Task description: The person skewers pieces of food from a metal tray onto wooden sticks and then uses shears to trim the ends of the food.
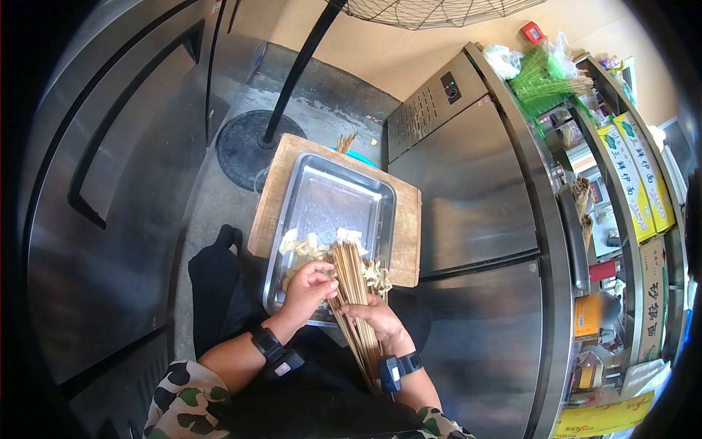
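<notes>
A thick bundle of thin wooden skewers lies slanted over the near part of a metal tray. My right hand is wrapped round the bundle at its middle. Beside its left edge, my left hand has thumb and fingers pinched together; what they hold, if anything, is too small to make out. Pale, folded food pieces lie in the tray left of the bundle, with more pieces to its right. White pieces show at the skewers' far ends.
The tray rests on a wooden board. Behind it stands a fan's pole on a round black base. Steel cabinets and shelves with packages stand at the right; a large steel door is at the left.
</notes>
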{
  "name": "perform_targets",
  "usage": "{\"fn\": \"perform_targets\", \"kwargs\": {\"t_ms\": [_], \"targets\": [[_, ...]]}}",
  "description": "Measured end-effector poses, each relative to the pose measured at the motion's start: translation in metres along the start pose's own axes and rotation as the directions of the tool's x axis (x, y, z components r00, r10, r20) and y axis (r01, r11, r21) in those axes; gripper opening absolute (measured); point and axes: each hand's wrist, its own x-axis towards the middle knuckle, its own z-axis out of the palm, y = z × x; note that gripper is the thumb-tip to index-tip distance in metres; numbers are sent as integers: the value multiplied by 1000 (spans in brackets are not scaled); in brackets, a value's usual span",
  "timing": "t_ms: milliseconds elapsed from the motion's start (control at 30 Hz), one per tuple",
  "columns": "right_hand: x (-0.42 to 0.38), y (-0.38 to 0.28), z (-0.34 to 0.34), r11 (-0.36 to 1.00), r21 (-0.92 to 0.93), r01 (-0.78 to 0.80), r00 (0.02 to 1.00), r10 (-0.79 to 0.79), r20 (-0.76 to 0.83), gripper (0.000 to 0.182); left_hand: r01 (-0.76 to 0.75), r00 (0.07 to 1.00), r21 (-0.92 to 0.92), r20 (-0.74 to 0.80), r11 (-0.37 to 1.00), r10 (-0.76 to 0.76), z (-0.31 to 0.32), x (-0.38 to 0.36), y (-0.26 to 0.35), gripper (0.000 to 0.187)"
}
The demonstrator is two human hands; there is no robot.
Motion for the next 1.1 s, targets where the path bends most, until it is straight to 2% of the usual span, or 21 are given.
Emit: {"fn": "perform_targets", "kwargs": {"t_ms": [300, 400, 500, 600, 633, 667, 733, 767, 800, 833, 867, 900, 933, 1000, 1033, 1100], "targets": [[-1, -2, -2, 1000, 0, 27, 999, -27, 25, 10, 28, 999, 15, -19, 999, -28, 0, -1, 5, 31], [1, -2, -5, 999, -36, 37, 997, -34, 66, 7, -5, 1000, 74, 6, 997, 4, -1, 0, 1, 31], [3, 0, -9, 998, -24, 63, 993, -60, 100, 7, 47, 998, 189, 39, 981, -56, -6, 5, 5, 29], [2, 1, -12, 994, 44, 97, 987, -102, 121, 8, -24, 997, 329, -67, 944, 49, -22, 14, 18, 22], [2, 4, -15, 994, 68, 90, 987, -98, 131, 9, -81, 982, 366, -132, 927, 138, -33, 20, 15, 17], [4, 6, -18, 992, 90, 85, 985, -97, 142, 9, -73, 981, 452, -128, 889, 146, -37, 20, 19, 16], [3, 7, -21, 989, 108, 100, 981, -116, 153, 9, -62, 979, 608, -116, 792, 165, -36, 19, 30, 15], [3, 9, -23, 988, 107, 109, 980, -125, 158, 9, -28, 987, 673, -98, 739, 127, -33, 15, 34, 12], [3, 10, -23, 987, 108, 119, 978, -135, 162, 8, -107, 979, 860, 3, 499, 205, -32, 13, 35, 11], [1, 9, -23, 987, 112, 119, 976, -137, 170, 7, -178, 961, 962, 124, 208, 248, -30, 10, 35, 10], [1, 8, -22, 987, 95, 127, 975, -142, 173, 7, -233, 935, 967, 252, -106, 250, -29, 7, 35, 10], [1, 9, -22, 988, 79, 134, 973, -146, 176, 7, -204, 947, 955, 248, -215, 203, -24, 3, 35, 14], [1, 9, -21, 988, 62, 142, 972, -151, 178, 6, -186, 971, 908, 228, -377, 70, -25, 4, 31, 16], [1, 10, -23, 985, 89, 145, 970, -159, 182, 5, -221, 958, 869, 278, -442, 68, -24, 2, 22, 17], [-2, 8, -22, 984, 103, 148, 972, -163, 168, 3, -232, 951, 868, 298, -439, 87, -24, 0, 17, 25], [-1, 9, -26, 981, 131, 142, 974, -162, 156, 2, -223, 955, 885, 282, -408, 89, -23, 0, 14, 24]]}}
